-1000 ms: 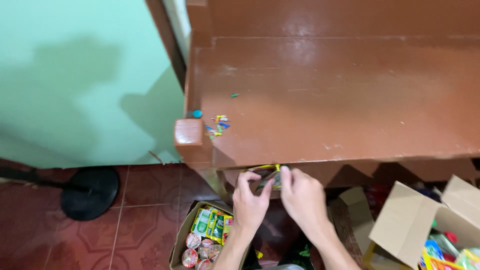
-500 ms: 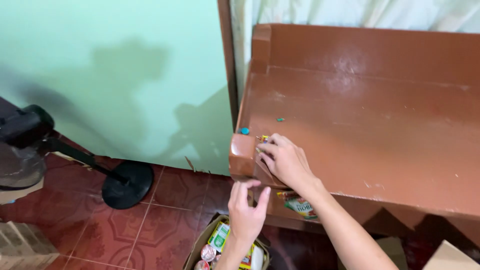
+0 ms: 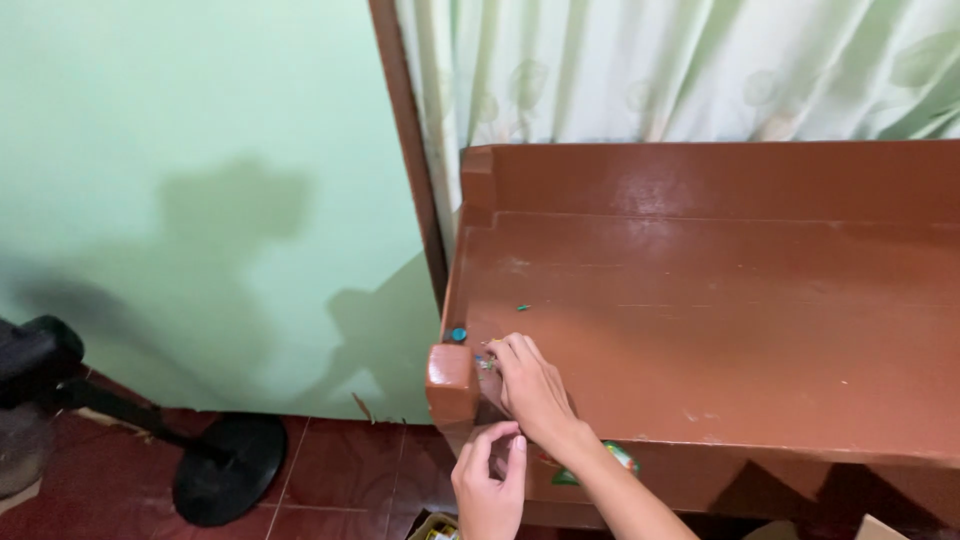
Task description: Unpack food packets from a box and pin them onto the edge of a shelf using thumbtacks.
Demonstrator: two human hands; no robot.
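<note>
My right hand (image 3: 530, 388) lies palm down on the front left corner of a brown wooden bench (image 3: 720, 300), its fingers curled over a scatter of tiny coloured bits (image 3: 485, 362); what it grips is hidden. A small blue round piece (image 3: 458, 334) and a green fleck (image 3: 522, 308) lie just beyond it. My left hand (image 3: 490, 480) hovers below the bench's front edge, cupped with fingers bent, next to the corner post (image 3: 452, 382).
A pale green wall (image 3: 200, 200) stands at the left, a light curtain (image 3: 680, 70) behind the bench. A fan's black round base (image 3: 228, 468) rests on the red tiled floor. A green sticker (image 3: 620, 460) shows on the bench's front.
The view has tilted upward and the box of packets has dropped out of sight. My right hand stays on the coloured bits at the corner; my left hand rose closer under the edge.
</note>
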